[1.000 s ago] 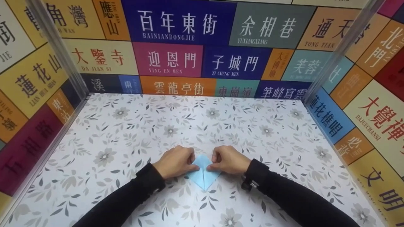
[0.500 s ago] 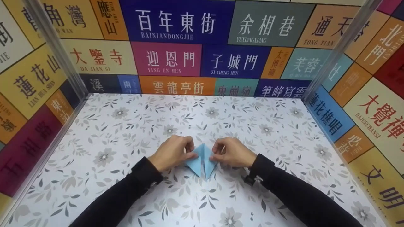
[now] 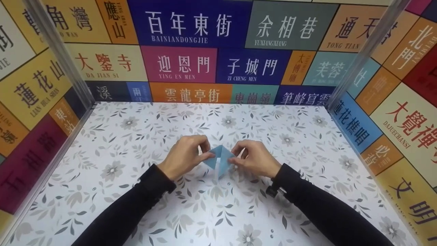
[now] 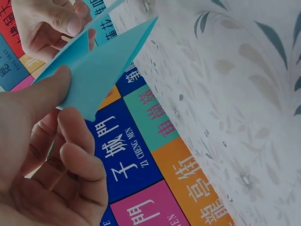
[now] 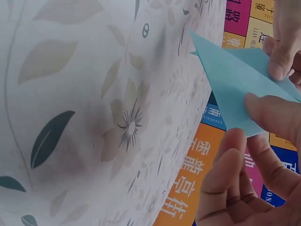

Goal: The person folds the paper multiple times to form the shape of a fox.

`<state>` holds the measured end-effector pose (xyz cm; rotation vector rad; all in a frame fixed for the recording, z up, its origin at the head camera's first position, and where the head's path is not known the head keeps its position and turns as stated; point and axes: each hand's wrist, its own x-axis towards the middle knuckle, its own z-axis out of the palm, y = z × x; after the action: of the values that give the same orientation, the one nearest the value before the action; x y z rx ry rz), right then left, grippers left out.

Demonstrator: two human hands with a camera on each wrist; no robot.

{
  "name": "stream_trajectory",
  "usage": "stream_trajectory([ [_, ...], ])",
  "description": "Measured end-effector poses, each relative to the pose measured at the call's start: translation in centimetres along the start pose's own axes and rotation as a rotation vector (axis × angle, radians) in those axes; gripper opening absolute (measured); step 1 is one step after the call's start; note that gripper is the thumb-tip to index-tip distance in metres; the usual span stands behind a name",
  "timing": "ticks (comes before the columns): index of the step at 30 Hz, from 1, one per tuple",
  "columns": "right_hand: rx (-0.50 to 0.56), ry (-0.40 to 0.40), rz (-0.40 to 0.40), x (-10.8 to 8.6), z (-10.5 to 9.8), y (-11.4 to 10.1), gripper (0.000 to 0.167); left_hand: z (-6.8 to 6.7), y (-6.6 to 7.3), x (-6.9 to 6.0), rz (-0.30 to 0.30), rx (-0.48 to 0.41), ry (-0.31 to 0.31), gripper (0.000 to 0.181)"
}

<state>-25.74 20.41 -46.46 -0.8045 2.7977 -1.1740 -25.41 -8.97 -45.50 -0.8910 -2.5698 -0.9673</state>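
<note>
A light blue folded sheet of paper (image 3: 224, 160) is held up between the two hands, its two flaps parted by a gap down the middle and its points facing down toward the person. On its left side, the left hand (image 3: 186, 155) pinches one flap between thumb and curled fingers. The right hand (image 3: 257, 157) pinches the opposite flap in the same way. In the left wrist view the paper (image 4: 103, 70) stands clear of the table, with the left thumb across its face. From the right wrist, the right thumb presses on the paper (image 5: 230, 80) with fingers behind it.
A white tabletop with grey flowers and leaves (image 3: 143, 130) lies under the hands. Walls of coloured panels with Chinese lettering (image 3: 191, 27) close in the back and both sides. Clear strips run along the left corner (image 3: 68, 58) and the right corner (image 3: 362, 51).
Both hands have moved away from the person, lifting the blue paper with them. The paper's flaps have spread apart and it now tilts upright.
</note>
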Motion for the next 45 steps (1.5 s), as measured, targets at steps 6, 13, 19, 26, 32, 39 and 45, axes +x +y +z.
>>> stream_trajectory([
  [6,-0.022,0.108,-0.054,0.1,-0.3,-0.2,0.010,-0.3,0.2,0.2,0.042,-0.010,0.060,0.019],
  [13,-0.051,0.176,-0.087,0.1,-0.6,-0.4,0.009,-0.3,0.2,0.2,0.073,-0.010,0.117,0.013],
  [19,-0.077,0.195,-0.137,0.1,-0.6,-0.3,0.007,-0.1,0.0,0.1,0.088,-0.025,0.133,0.013],
  [26,-0.104,0.200,-0.188,0.1,-0.6,-0.1,0.012,0.4,-0.3,-0.3,0.107,-0.015,0.136,0.014],
  [32,-0.111,0.192,-0.190,-0.1,-0.9,0.2,0.017,1.0,-0.9,-0.7,0.163,0.058,0.185,0.017],
  [39,-0.137,0.219,-0.186,-0.4,-0.9,1.1,0.015,1.8,-1.5,-0.8,0.294,0.209,0.249,0.023],
  [45,-0.168,0.234,-0.177,-0.6,-0.9,1.5,0.014,3.1,-2.1,-0.9,0.451,0.356,0.274,0.022],
])
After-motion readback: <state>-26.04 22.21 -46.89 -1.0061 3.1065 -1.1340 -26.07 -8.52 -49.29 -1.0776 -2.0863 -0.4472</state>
